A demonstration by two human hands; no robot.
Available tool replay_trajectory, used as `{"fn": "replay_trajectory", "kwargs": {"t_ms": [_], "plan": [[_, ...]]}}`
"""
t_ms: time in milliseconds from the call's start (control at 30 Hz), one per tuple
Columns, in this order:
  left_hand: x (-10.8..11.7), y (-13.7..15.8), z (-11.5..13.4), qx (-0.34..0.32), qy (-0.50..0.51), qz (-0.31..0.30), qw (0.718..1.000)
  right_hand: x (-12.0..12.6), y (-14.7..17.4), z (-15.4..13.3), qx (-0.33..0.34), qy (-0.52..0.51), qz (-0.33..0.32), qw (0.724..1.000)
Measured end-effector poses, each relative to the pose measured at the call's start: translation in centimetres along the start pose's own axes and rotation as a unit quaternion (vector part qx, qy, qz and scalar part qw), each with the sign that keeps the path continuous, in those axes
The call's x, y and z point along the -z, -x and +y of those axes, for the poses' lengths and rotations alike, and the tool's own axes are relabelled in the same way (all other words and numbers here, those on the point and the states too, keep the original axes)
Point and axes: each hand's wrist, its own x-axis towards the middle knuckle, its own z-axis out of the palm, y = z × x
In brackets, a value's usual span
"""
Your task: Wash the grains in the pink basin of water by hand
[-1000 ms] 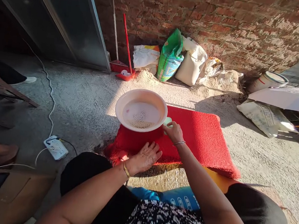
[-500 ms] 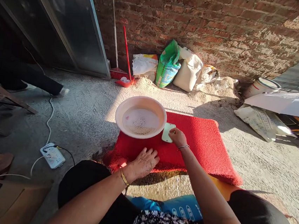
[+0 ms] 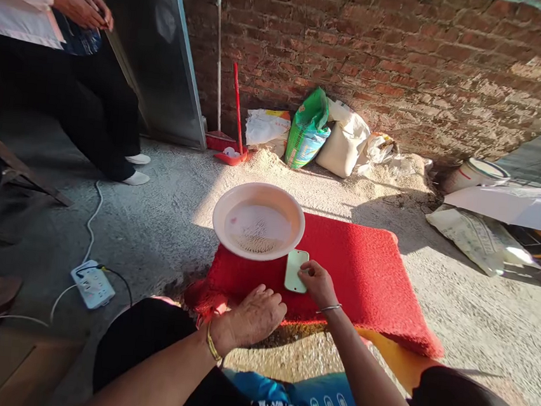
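Note:
On the red shaggy cloth [image 3: 364,269] lies a pale green flat piece [image 3: 294,279], rectangular with rounded corners, like a shallow tray or case. My right hand [image 3: 318,285] is closed in a pinch at its right edge. Something small between the fingertips could be hidden. Beside the piece stands a pale pink basin [image 3: 220,227] with many small dark bits across its bottom. My left hand [image 3: 257,315] is near the cloth's front edge, its fingers curled in loosely and their tips partly hidden; nothing shows in it.
A power strip [image 3: 93,285] with cords lies on the floor at left. Another person [image 3: 111,111] stands by the metal door. Along the brick wall are a red dustpan [image 3: 231,156], a green sack [image 3: 305,136] and a white sack [image 3: 344,147]. A bucket [image 3: 476,175] stands at right.
My right hand and the pale green piece have come nearer to me. The left hand's fingers, spread before, have curled in. The view has tilted up, and the standing person's hands now show.

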Motion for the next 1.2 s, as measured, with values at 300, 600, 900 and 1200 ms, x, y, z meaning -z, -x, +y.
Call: {"fn": "replay_trajectory", "kwargs": {"t_ms": [300,600,900,1200], "plan": [[0.9,0.3,1.7,-0.063,0.069,-0.075,0.993,-0.6,1.8,-1.0,-0.044,-0.091,-0.02,0.995],[-0.2,-0.3,2.8,-0.117,0.084,-0.112,0.983,5.5,2.3,1.6,-0.056,0.016,0.0,0.998],[-0.2,-1.1,3.2,-0.116,0.122,-0.18,0.969,2.0,4.2,-0.2,-0.03,-0.102,-0.055,0.993],[0.0,-1.6,3.4,-0.102,0.128,-0.205,0.965,9.6,4.6,4.7,-0.071,-0.03,0.003,0.997]]}}
